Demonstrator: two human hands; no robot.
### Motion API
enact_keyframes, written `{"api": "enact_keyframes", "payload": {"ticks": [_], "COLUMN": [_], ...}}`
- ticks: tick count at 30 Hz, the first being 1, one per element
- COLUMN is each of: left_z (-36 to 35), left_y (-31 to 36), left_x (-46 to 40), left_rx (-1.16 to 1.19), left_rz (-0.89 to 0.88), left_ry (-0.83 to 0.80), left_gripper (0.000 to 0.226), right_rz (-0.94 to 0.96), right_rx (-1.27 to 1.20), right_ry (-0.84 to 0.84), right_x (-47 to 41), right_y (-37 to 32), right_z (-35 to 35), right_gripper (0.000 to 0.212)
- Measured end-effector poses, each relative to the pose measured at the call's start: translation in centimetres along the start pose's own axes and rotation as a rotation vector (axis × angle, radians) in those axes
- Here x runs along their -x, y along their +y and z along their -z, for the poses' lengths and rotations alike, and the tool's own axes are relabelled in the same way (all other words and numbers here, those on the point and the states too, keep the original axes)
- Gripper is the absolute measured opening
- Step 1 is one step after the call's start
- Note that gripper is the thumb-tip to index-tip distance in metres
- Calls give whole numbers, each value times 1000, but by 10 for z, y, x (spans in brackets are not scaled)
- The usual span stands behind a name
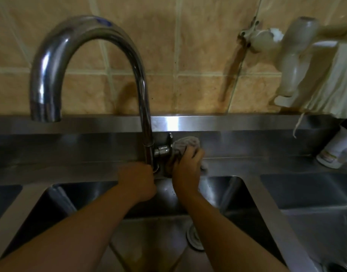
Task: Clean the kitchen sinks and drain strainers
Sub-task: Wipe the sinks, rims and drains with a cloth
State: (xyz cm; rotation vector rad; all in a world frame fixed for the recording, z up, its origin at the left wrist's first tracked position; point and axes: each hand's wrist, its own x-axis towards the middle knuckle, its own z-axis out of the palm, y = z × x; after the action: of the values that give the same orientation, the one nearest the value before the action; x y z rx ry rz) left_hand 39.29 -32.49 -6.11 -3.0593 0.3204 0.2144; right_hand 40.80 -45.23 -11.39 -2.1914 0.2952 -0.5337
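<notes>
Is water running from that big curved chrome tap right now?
Off, it seems: no stream falls from the spout of the curved chrome tap. The left hand grips its base while the right hand presses a grey rag beside it.

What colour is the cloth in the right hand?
Grey, somewhat dingy; the cloth shows in the head view, gripped by the right hand.

head camera looks down, close over the sink, facing the tiled wall.

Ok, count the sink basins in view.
3: the middle basin beneath both arms, with a drain strainer; a right basin; and a left basin cut off at the frame edge. More may lie out of view.
</notes>
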Motion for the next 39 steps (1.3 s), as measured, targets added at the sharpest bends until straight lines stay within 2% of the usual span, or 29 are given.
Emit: {"api": "enact_keyframes", "payload": {"ticks": [4,6,8,12,15,18,21,23,25,29,34,39], "left_z": [-1,-3,-3,-3,-3,-4,-6,-9,-10,-8,-8,-3], "left_y": [-1,-1,-3,-6,-5,-6,-8,-10,-11,-14,-11,-6], "left_x": [5,7,7,6,5,6,11,13,14,15,13,7], "left_rx": [-22,-27,-10,36,48,42,42,65,94,109,68,18], "left_rz": [-18,-25,-33,-38,-39,-49,-67,-77,-78,-104,-107,-71], "left_ry": [-12,-32,-50,-56,-36,-51,-67,-64,-63,-52,-36,-51], "left_gripper": [37,38,38,36,35,39,44,46,48,49,47,44], "right_rz": [154,199,283,432,316,304,214,132,156,283,364,252], "right_rx": [197,234,170,207,229,350,525,540,475,562,648,719], "right_ry": [-58,-6,51,-47,-155,-227,-260,-260,-297,-436,-407,-345], "right_x": [-17,-20,-21,-23,-18,-18,-18,-15,-8,10,7,-13], "right_y": [10,12,8,5,12,17,15,11,4,-1,20,59], "right_z": [29,45,51,36,23,22,30,35,32,9,9,53], "right_gripper": [33,32,38,54,55,51,39,37,37,46,53,56]}}
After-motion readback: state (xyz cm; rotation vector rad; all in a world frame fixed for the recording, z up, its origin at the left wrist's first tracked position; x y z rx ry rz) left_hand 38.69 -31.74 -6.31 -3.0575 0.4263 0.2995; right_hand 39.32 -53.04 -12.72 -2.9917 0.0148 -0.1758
